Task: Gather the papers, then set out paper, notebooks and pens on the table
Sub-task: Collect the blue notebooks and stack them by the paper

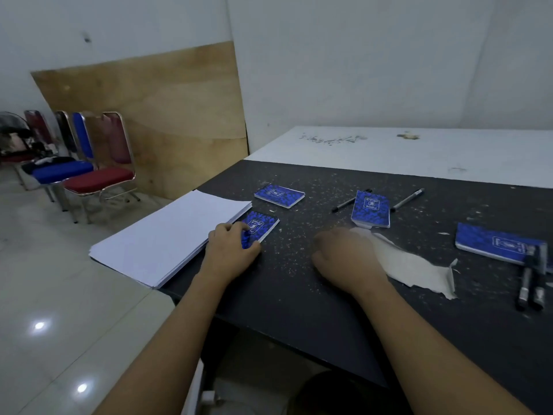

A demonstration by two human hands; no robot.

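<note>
A stack of white paper (167, 238) lies at the left end of the dark table (299, 283), overhanging its edge. My left hand (230, 250) grips a small blue notebook (261, 224) right beside the stack. Another blue notebook (279, 195) lies just behind it. A third (371, 208) lies mid-table between two black pens (348, 202) (407, 199). A fourth notebook (499, 242) lies at the right with two pens (532, 280) on its near end. My right hand (344, 256) rests on the table with curled fingers, holding nothing.
A patch of torn surface (413, 265) shows pale beside my right hand. A white table (419, 151) adjoins behind. Chairs (89, 172) stand in a row at the left before a plywood sheet (167, 115) leaning on the wall.
</note>
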